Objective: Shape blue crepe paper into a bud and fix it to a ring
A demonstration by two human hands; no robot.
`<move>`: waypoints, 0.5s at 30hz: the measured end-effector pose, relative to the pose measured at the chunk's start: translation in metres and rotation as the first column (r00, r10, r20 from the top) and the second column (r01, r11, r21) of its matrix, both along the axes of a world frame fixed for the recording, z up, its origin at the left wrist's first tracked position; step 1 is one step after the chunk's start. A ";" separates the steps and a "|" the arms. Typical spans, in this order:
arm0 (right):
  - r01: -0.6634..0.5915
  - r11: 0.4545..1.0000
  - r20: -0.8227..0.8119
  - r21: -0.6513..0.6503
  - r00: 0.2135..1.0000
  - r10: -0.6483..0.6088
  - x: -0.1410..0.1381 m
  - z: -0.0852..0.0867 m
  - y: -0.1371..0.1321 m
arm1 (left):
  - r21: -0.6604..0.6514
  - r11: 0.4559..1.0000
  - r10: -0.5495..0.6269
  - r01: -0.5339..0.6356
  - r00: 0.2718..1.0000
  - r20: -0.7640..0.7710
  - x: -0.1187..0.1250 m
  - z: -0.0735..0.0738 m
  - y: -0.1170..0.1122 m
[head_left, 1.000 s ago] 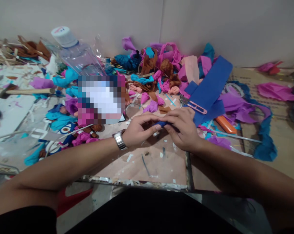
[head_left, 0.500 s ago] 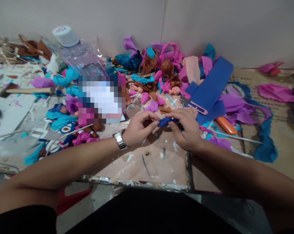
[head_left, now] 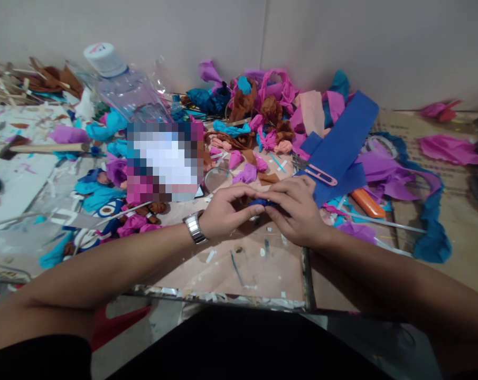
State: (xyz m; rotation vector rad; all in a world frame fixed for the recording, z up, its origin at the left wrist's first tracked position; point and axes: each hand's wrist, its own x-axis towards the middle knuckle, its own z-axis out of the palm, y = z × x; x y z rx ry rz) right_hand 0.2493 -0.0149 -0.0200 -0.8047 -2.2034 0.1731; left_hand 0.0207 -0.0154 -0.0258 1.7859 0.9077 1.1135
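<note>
My left hand, with a metal watch on the wrist, and my right hand meet over the glass-topped board. Both pinch a small rolled piece of dark blue crepe paper, mostly hidden between the fingertips. The fingers of both hands are curled closed round it. A long strip of the same blue paper lies just behind my right hand, with pink-handled thread snips on it.
Crumpled pink, purple, brown and teal paper pieces are heaped at the back. A clear plastic bottle lies at the left. An orange cutter sits right of my hands. A small round glass dish is behind my left hand.
Half a second ago the hands were slightly apart with the blue roll stretched between them; now they have closed together over it, hiding most of it.
</note>
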 end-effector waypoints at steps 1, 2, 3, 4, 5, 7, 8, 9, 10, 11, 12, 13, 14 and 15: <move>0.000 1.000 -0.005 -0.015 1.000 0.000 0.000 0.001 0.000 | -0.007 1.000 0.005 -0.005 1.000 0.008 0.000 0.000 0.000; 0.004 1.000 -0.013 -0.029 1.000 -0.004 0.000 0.001 0.000 | -0.014 1.000 0.012 -0.012 1.000 0.018 0.000 0.000 0.000; 0.012 0.999 -0.023 -0.041 1.000 -0.013 0.000 0.002 0.000 | -0.022 1.000 0.017 -0.017 0.999 0.027 0.000 0.000 0.000; 0.021 0.999 -0.034 -0.047 0.999 -0.023 0.001 0.002 0.000 | -0.029 0.999 0.022 -0.021 0.999 0.034 0.000 0.000 0.000; 0.031 0.998 -0.044 -0.047 0.998 -0.033 0.001 0.003 0.000 | -0.034 0.999 0.027 -0.026 0.999 0.040 -0.001 0.000 0.000; 0.048 0.998 -0.055 -0.038 0.997 -0.050 0.001 0.004 -0.001 | -0.036 0.999 0.030 -0.029 0.999 0.045 -0.001 0.000 0.000; 0.055 0.998 -0.054 -0.037 0.997 -0.057 0.001 0.004 -0.001 | -0.036 0.999 0.027 -0.025 0.999 0.044 -0.001 0.001 0.000; 0.062 0.997 -0.054 -0.036 0.996 -0.064 0.000 0.004 -0.001 | -0.036 0.999 0.020 -0.018 0.999 0.045 -0.001 0.001 0.000; 0.068 0.997 -0.055 -0.039 0.996 -0.070 0.000 0.004 -0.001 | -0.036 0.999 0.009 -0.007 0.999 0.047 -0.001 0.001 0.000; 0.069 0.997 -0.058 -0.045 0.996 -0.072 0.000 0.004 -0.001 | -0.038 0.999 -0.007 0.009 0.999 0.051 -0.002 0.000 0.000; 0.068 0.996 -0.064 -0.052 0.995 -0.071 0.000 0.004 0.000 | -0.041 0.999 -0.023 0.026 0.998 0.056 -0.002 0.000 0.000; 0.064 0.996 -0.071 -0.061 0.995 -0.068 0.000 0.004 0.000 | -0.044 0.998 -0.037 0.040 0.997 0.061 -0.002 0.000 0.000; 0.060 0.996 -0.078 -0.070 0.995 -0.065 0.000 0.004 0.000 | -0.048 0.998 -0.048 0.051 0.997 0.066 -0.002 0.000 0.000; 0.057 0.995 -0.082 -0.078 0.995 -0.063 0.000 0.004 0.000 | -0.051 0.997 -0.054 0.058 0.996 0.069 -0.002 -0.001 0.000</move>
